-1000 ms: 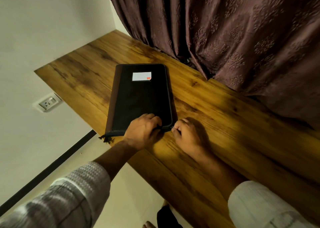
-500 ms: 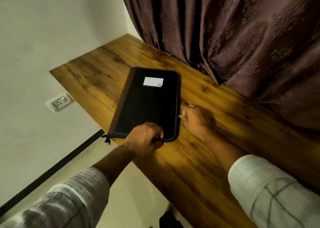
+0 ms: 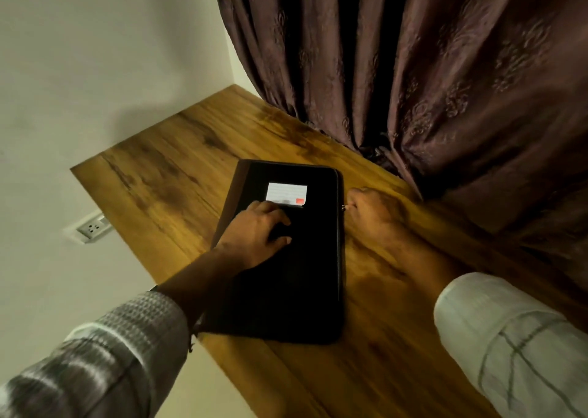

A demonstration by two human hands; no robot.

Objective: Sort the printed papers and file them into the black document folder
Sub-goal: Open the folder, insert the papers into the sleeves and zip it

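The black document folder (image 3: 302, 284) lies flat on the tabletop (image 3: 165, 188). The left hand (image 3: 251, 239) rests on its cover, grip spread apart, at 7 o'clock of the white label (image 3: 284, 190). The right hand (image 3: 375, 214), at the folder's 2 o'clock edge, pinches the zipper pull (image 3: 344, 207).

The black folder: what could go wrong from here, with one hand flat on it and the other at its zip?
The right hand pinches the zip pull at the right edge of the black folder, while the left hand only presses flat on the cover; a tug could twist or slide it.
Its near left corner lies at the edge of the table, so a slide might tip it off.
The curtain hangs close; fabric might catch in the zip.
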